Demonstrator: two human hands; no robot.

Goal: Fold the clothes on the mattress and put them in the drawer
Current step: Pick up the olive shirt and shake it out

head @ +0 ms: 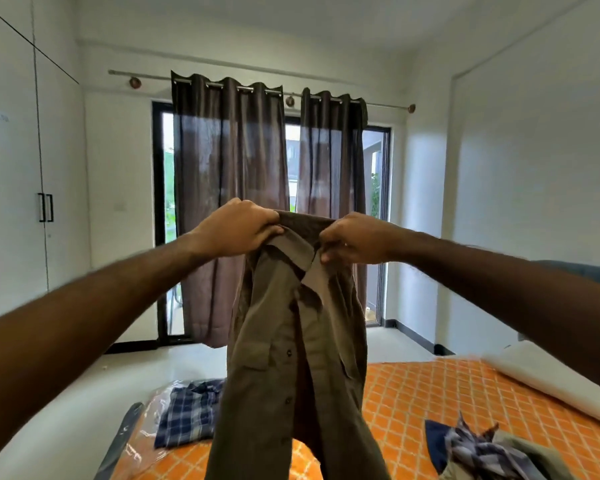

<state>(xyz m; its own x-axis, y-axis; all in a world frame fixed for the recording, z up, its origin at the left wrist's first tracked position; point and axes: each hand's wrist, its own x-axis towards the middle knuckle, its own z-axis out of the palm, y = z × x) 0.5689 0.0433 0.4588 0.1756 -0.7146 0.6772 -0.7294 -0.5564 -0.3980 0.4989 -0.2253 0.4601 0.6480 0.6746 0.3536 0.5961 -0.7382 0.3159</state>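
An olive-brown button-up shirt [291,358] hangs in the air in front of me, above the orange patterned mattress [413,393]. My left hand [236,230] grips the collar on the left side. My right hand [354,240] pinches the collar on the right side. The shirt's lower part drops out of view at the bottom edge. A folded blue plaid shirt [187,414] lies at the mattress's left end. A loose heap of clothes [485,452], plaid and olive, lies at the lower right.
A white pillow [551,382] lies along the mattress's right side. A white wardrobe [21,168] with black handles stands on the left. Brown curtains [232,188] cover a glass door ahead. Clear plastic wrap [149,431] lies by the folded shirt.
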